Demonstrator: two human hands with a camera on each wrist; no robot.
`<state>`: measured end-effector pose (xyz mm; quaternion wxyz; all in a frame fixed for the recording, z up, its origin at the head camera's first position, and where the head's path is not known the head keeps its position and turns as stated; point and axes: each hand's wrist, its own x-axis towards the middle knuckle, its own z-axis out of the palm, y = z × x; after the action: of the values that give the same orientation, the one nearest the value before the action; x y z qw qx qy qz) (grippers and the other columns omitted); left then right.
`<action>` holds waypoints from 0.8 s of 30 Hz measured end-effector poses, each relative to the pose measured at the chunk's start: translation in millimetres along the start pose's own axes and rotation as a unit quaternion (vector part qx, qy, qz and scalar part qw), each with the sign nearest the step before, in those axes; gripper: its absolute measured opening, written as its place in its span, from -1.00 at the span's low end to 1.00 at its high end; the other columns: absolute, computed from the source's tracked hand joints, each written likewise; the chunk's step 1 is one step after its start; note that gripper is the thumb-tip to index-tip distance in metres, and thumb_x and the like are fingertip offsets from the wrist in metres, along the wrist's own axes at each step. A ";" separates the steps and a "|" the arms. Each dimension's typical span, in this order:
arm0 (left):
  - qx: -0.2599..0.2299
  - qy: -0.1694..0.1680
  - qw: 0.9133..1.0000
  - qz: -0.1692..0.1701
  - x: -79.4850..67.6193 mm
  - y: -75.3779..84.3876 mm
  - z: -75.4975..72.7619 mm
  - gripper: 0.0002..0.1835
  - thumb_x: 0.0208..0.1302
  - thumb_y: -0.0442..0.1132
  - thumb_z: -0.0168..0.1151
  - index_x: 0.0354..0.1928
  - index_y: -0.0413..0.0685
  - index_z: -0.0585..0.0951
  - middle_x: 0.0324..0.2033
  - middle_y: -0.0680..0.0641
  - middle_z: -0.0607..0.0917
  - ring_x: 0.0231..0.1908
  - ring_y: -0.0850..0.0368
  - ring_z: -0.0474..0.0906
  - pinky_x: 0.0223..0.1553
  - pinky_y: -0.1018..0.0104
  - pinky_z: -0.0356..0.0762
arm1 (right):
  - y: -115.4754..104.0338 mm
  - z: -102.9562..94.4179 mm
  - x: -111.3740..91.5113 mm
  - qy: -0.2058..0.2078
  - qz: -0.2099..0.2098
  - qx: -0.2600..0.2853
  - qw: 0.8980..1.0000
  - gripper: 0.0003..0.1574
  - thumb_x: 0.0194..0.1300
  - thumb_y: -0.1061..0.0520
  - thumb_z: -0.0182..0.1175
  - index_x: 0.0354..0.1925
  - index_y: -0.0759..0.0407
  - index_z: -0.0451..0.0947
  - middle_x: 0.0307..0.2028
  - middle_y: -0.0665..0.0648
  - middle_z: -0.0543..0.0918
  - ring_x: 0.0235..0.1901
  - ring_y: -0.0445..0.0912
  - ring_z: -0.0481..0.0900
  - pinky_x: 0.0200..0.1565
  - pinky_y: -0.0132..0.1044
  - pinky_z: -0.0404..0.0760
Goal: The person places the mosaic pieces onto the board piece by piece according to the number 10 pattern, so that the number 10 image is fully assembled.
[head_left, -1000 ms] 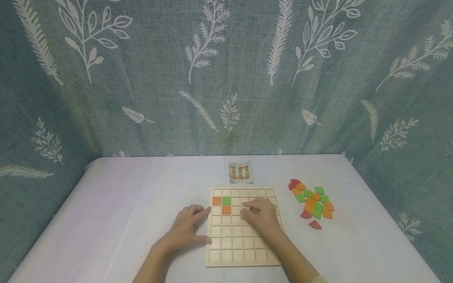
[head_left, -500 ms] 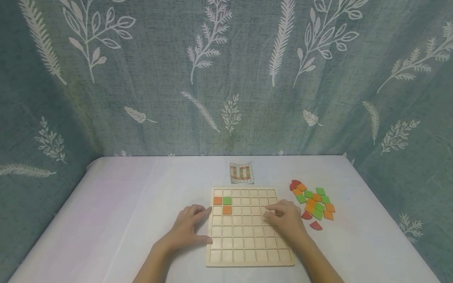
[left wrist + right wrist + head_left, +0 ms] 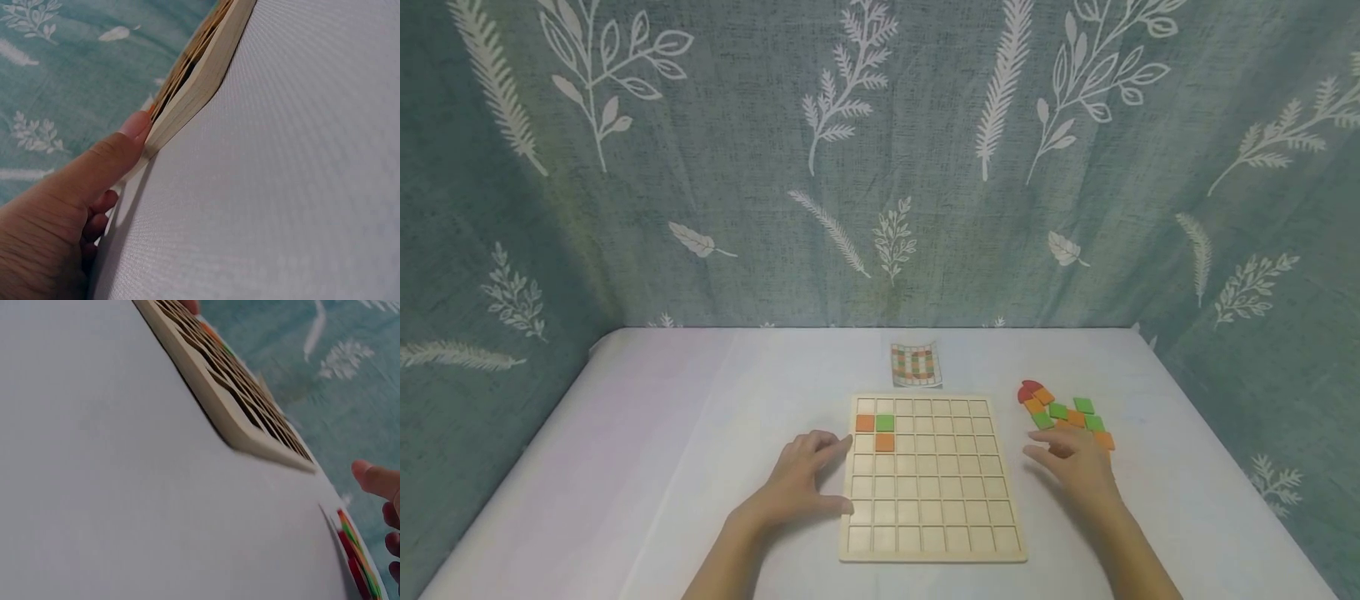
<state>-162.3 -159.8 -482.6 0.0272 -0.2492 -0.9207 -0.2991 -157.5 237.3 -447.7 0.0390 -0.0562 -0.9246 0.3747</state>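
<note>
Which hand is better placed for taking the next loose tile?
Probably the right hand: it is close to the loose orange and green square tiles. The left hand touches the left edge of the pale wooden grid board, farther from them.

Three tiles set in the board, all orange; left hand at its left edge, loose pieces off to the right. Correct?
Not all orange: the head view shows two orange tiles and one green tile in the board. The rest is right: left hand at the left edge, loose pieces off to the right.
</note>
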 end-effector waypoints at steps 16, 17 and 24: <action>-0.001 -0.010 1.000 -0.011 -1.1 1.6 -0.5 -0.02 -0.23 0.28 0.43 0.28 -0.03 0.43 -0.01 0.02 0.45 -0.01 0.11 0.30 0.05 0.08 0.26 | 62.0 -50.3 -9.9 0.069 -0.001 -0.071 0.995 -0.47 0.08 -0.09 0.38 -0.11 0.27 0.66 -0.18 0.29 0.62 -0.16 0.12 0.45 -0.24 -0.11 0.32; 0.000 -0.008 1.000 -0.007 -1.2 1.4 -0.7 -0.03 -0.23 0.27 0.43 0.28 -0.04 0.43 -0.01 0.02 0.45 -0.01 0.10 0.31 0.04 0.08 0.26 | 65.7 -51.7 -10.3 0.068 0.004 -0.071 0.995 -0.45 0.09 -0.11 0.37 -0.10 0.27 0.66 -0.16 0.30 0.61 -0.15 0.12 0.45 -0.24 -0.10 0.31; 0.008 0.004 1.000 0.001 -0.8 0.6 -0.5 -0.04 -0.22 0.25 0.44 0.27 -0.04 0.44 -0.01 0.00 0.46 -0.02 0.11 0.32 0.03 0.10 0.26 | 81.6 -57.7 -9.7 0.054 0.037 -0.060 0.996 -0.32 0.14 -0.23 0.29 0.00 0.27 0.60 -0.07 0.34 0.56 -0.08 0.17 0.42 -0.15 0.14 0.40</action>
<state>-161.3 -160.0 -482.0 0.0329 -0.2492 -0.9225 -0.2928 -135.3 333.9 -463.5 0.0713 -0.1132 -0.9393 0.3159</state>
